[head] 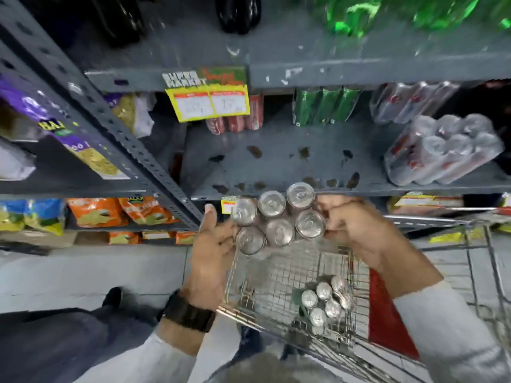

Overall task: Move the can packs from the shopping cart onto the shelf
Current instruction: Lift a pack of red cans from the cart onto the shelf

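Note:
I hold a shrink-wrapped pack of silver-topped cans (278, 217) upright between both hands, above the wire shopping cart (290, 275) and just below the front edge of the grey metal shelf (276, 167). My left hand (214, 244) grips the pack's left side, thumb up. My right hand (356, 230) grips its right side. Another can pack (326, 302) lies on the cart's floor. On the shelf's right end rests a wrapped can pack (442, 150), with another pack (409, 103) behind it.
Green cans (323, 106) and red cans (235, 117) stand at the shelf's back. A yellow price tag (207, 102) hangs from the shelf above. Snack bags (121, 211) fill the left racks behind a slanted upright (116, 128). A red panel (387, 313) sits in the cart.

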{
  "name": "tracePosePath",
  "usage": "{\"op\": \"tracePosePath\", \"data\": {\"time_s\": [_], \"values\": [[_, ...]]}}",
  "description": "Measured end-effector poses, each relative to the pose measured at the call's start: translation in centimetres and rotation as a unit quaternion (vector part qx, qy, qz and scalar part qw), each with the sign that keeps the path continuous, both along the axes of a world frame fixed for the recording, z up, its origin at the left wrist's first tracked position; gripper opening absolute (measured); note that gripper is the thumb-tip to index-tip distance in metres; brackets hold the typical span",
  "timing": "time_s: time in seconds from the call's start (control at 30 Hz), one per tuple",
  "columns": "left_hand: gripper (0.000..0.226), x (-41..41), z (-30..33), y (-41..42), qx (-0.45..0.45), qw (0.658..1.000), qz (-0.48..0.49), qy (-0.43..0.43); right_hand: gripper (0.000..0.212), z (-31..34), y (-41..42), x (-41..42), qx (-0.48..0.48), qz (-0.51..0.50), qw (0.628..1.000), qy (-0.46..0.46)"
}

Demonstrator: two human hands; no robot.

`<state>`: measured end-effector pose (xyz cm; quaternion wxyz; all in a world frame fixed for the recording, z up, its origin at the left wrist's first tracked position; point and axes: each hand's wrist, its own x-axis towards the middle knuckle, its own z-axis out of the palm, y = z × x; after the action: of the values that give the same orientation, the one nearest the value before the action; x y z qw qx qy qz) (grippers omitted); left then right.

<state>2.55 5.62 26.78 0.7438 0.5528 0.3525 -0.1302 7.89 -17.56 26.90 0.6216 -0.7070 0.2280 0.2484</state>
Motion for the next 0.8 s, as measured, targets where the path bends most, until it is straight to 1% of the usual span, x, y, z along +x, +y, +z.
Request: {"op": "tracePosePath", "data": {"time_s": [0.07,0.1,0.17,0.27,0.33,0.47,0.53,0.6,0.67,0.73,0.8], "values": [[0.086,1.9,1.8,0.9,0.018,0.999,0.000,-0.035,0.051,1.6,1.1,2.7,0.003,-0.006,1.000,-0.023],[0.086,3.0,2.1,1.4,0.030,0.999,0.002,-0.046,0.046,2.1,1.8,4.3,0.000,-0.004,1.000,-0.029],[0.076,5.4,2.7,2.2,0.044,0.997,0.021,-0.058,0.044,2.7,3.3,7.6,-0.015,0.010,0.999,-0.040],[0.072,9.1,2.8,3.0,0.032,0.996,0.059,-0.054,0.057,2.5,5.8,12.3,-0.040,0.004,0.998,-0.039],[0.068,11.1,2.6,3.5,0.026,0.996,0.078,-0.044,0.061,2.5,7.5,14.7,-0.062,0.018,0.997,-0.044],[0.078,14.1,2.0,5.0,0.034,0.996,0.075,-0.028,0.042,2.1,9.8,17.7,-0.099,0.059,0.992,-0.051],[0.074,14.9,1.6,5.4,0.037,0.996,0.070,-0.032,0.033,1.5,10.4,18.5,-0.111,0.063,0.991,-0.049],[0.066,15.3,1.4,5.5,0.053,0.996,0.062,-0.044,0.023,0.9,10.7,18.8,-0.126,0.064,0.989,-0.044],[0.054,15.6,1.3,5.5,0.080,0.994,0.052,-0.061,0.022,0.3,10.7,19.0,-0.135,0.071,0.987,-0.042],[0.050,15.8,1.2,5.5,0.094,0.993,0.039,-0.060,0.029,-0.3,10.6,19.1,-0.136,0.082,0.986,-0.048],[0.043,15.8,1.0,5.6,0.082,0.994,0.048,-0.056,0.034,-0.7,10.4,19.1,-0.130,0.097,0.985,-0.051]]}}
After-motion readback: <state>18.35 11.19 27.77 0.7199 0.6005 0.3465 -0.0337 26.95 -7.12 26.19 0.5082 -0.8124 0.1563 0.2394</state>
